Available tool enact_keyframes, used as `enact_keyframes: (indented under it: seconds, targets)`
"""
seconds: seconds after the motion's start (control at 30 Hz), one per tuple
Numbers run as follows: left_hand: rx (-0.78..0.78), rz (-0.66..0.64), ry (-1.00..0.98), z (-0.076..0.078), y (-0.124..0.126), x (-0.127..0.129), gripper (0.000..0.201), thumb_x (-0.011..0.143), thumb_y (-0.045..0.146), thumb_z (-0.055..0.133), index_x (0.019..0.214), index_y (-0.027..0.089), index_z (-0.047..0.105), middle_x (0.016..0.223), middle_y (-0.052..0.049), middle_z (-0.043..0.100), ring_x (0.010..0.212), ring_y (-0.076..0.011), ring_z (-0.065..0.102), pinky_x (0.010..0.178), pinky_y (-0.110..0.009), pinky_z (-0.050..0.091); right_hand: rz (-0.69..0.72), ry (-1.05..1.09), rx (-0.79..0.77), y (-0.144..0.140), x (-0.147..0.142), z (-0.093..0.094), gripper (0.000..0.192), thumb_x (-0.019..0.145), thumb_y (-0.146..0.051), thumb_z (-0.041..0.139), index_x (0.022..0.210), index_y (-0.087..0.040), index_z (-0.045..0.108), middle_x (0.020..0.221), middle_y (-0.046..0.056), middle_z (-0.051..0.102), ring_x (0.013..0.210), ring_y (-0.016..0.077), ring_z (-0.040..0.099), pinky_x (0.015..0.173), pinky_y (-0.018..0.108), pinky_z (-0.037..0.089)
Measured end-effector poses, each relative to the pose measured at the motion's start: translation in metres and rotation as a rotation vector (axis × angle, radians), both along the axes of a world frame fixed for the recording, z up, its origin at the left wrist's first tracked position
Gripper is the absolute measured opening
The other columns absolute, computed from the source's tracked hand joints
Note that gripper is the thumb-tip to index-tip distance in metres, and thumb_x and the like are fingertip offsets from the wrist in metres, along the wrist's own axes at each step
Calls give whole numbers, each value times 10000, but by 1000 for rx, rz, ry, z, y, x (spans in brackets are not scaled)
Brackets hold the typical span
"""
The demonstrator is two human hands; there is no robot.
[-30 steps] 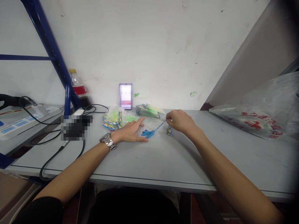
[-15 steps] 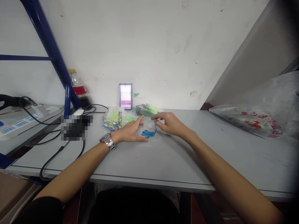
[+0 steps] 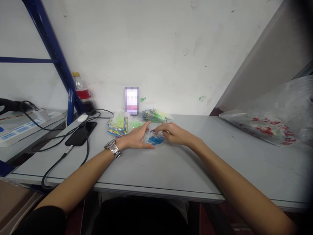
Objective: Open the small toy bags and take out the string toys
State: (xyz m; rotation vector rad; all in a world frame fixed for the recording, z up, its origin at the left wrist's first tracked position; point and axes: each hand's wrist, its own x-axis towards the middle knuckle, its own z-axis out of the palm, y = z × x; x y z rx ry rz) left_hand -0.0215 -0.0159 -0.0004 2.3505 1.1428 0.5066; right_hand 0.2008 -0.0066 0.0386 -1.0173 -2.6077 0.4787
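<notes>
The left hand (image 3: 133, 138) is resting with fingers wide. The blue toy (image 3: 155, 140) is lying between both hands. The right hand (image 3: 173, 133) is bending over it; I can't tell if its fingers are pinching.

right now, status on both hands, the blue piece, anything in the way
Left hand spread, right hand with bent fingers, grip unclear. Blue piece lying between them. Stacked packets just beyond.

The left hand (image 3: 134, 137) is being held with thumb and fingers spread apart — the right hand (image 3: 173, 132) is being held near it, fingers bent — while the left forearm (image 3: 84, 178) and right forearm (image 3: 227, 169) are being slanted inward.
</notes>
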Motion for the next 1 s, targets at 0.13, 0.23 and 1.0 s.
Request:
enact_keyframes:
  seconds: [0.13,0.23,1.0]
  targets:
    - [12,-8,-3,-1,0,0,1166,667,714,655,1523,196,58,1422,-198,413,1338,-355,384,1087,-521,335,5,-27,-14,-1,-2,-1,514,737,-17,394,1160,-191,628,1148,73,686,1037,218,611,838,337,462]
    - [7,-6,4,-1,1,0,1159,665,721,653,1521,192,76,1419,-201,418,1332,-353,391,1082,-512,342,-15,-100,12,0,-3,-4,462,763,-23,412,1129,-169,653,1140,100,681,1085,240,588,881,366,450]
    - [53,-23,-63,-2,1,0,1108,666,644,704,1515,192,153,1437,-213,414,1311,-384,438,1050,-506,368,-263,-199,-108,8,3,-5,68,760,-167,542,701,-187,568,794,74,673,750,197,584,638,287,400]
